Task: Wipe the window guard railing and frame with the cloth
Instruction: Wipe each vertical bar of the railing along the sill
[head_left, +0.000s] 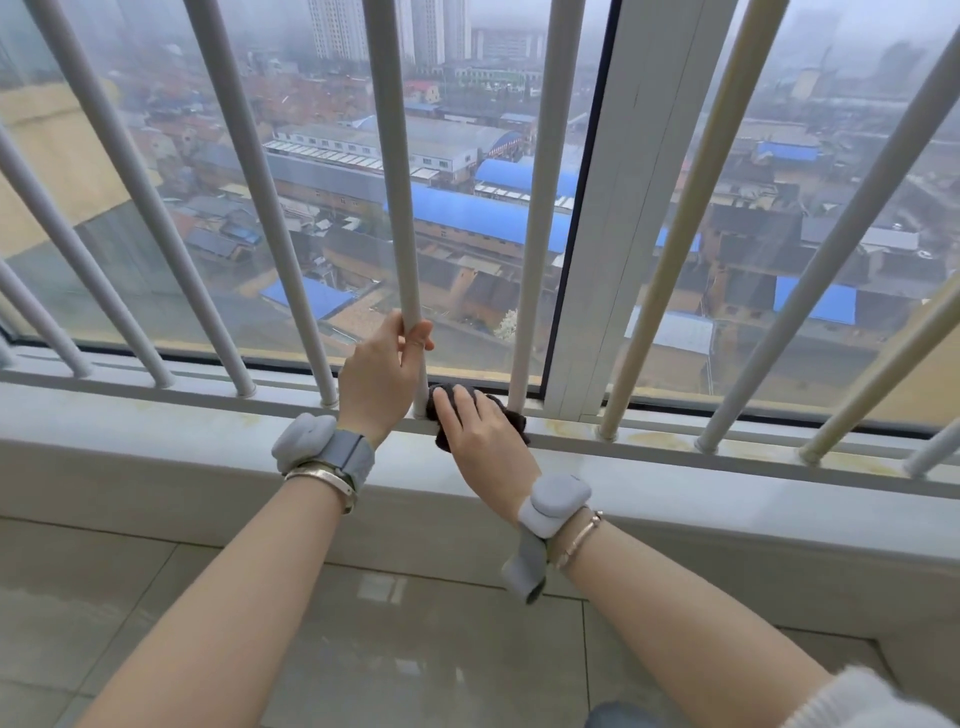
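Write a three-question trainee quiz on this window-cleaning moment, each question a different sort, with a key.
1. True or false: the left hand holds the dark cloth.
2. Multiple choice: where is the cloth? A) high up on a bar; B) on the bottom rail, between two bars; C) on the floor tiles.
3. Fill in: the left hand grips a vertical ____ of the guard.

Key
1. False: the right hand presses on the cloth, while the left hand grips a bar.
2. B
3. bar
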